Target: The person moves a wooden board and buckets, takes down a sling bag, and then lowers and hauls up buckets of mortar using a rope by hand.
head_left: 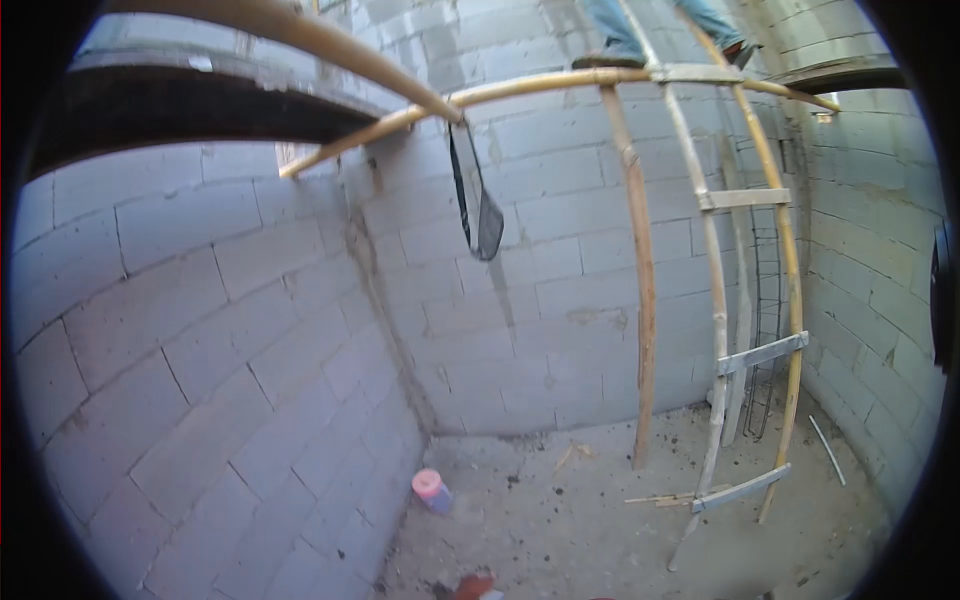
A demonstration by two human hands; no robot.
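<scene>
Neither my left hand nor my right hand shows in the head view. Ahead of me a wooden ladder (712,285) with pale flat rungs leans against a horizontal bamboo pole (545,83). A dark sling bag (488,228) hangs by its strap near the end of a thick bamboo pole (340,50) at the upper left. Down on the floor, by the left wall, is a pink container (431,491). At the bottom edge lies a reddish-brown thing (474,587), cut off by the frame, whose kind I cannot make out.
Another person's legs (615,35) show at the top, feet at pole height. Grey block walls (200,350) surround a dusty floor (560,530). An upright wooden post (637,290) props the pole. A rebar cage (767,320) and white pipe (827,450) are at the right.
</scene>
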